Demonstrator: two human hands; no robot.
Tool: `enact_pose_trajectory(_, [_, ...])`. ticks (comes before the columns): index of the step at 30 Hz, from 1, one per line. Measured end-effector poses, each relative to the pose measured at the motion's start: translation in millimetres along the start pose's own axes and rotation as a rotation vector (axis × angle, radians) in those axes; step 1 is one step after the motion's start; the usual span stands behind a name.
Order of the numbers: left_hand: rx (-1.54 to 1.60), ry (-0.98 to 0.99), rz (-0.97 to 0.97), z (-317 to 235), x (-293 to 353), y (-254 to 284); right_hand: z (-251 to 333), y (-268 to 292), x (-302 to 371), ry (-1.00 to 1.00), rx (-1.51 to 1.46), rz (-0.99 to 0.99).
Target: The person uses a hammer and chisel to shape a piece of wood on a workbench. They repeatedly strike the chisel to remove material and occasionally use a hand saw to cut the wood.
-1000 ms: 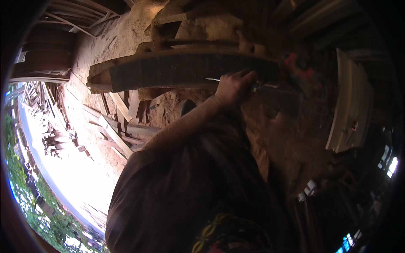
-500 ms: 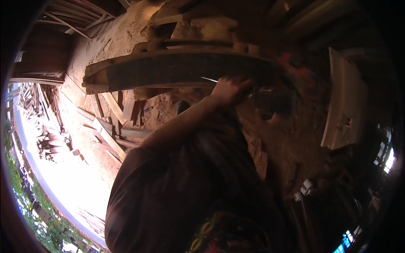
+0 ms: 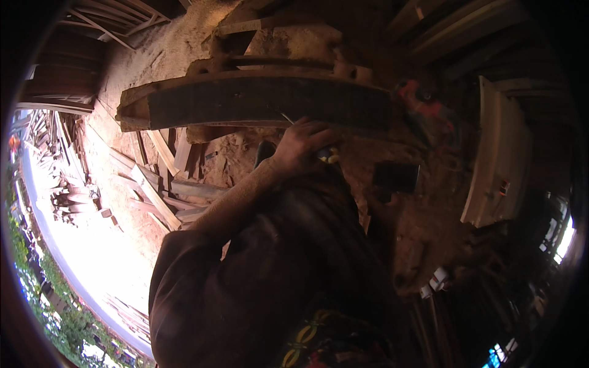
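My left hand (image 3: 305, 146) is closed around a thin-shafted hand tool, perhaps a screwdriver. Its bright narrow metal shaft (image 3: 284, 116) sticks out past the index finger, and a yellowish end (image 3: 332, 155) shows below the fingers. The hand is at the near edge of a long wooden beam (image 3: 239, 101) with a dark upper face, lying crosswise before me. The shaft points over that dark face; whether it touches is hard to tell. My right hand is not in view.
A red and black power tool (image 3: 426, 104) lies right of the beam. Nearer is a dark rectangular object (image 3: 396, 178). A pale wooden panel (image 3: 496, 156) leans at the right. Loose boards (image 3: 156, 193) litter the sawdust-covered floor at left, and stacked timber (image 3: 64, 73) stands beyond.
My left hand has moved left and slightly nearer me along the beam, with the tool still in it. The tool's shaft now slants more steeply.
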State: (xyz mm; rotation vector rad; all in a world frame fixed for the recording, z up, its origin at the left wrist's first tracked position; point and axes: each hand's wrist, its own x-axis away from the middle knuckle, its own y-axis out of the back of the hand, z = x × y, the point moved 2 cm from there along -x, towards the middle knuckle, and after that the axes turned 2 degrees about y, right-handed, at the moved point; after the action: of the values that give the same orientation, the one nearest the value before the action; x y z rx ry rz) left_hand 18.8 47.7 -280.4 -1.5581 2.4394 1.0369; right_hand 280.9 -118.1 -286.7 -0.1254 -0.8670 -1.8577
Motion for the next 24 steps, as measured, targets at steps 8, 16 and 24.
enact_pose_trajectory(8, [-0.112,0.224,0.671,18,-51,-27,48,-9,-27,-0.091,-0.174,0.158])
enact_pose_trajectory(16, [-0.256,0.304,0.572,24,-52,-56,55,-17,-57,-0.015,-0.247,0.186])
enact_pose_trajectory(24, [-0.309,0.468,0.561,35,-69,-67,85,-29,-68,-0.144,-0.332,0.198])
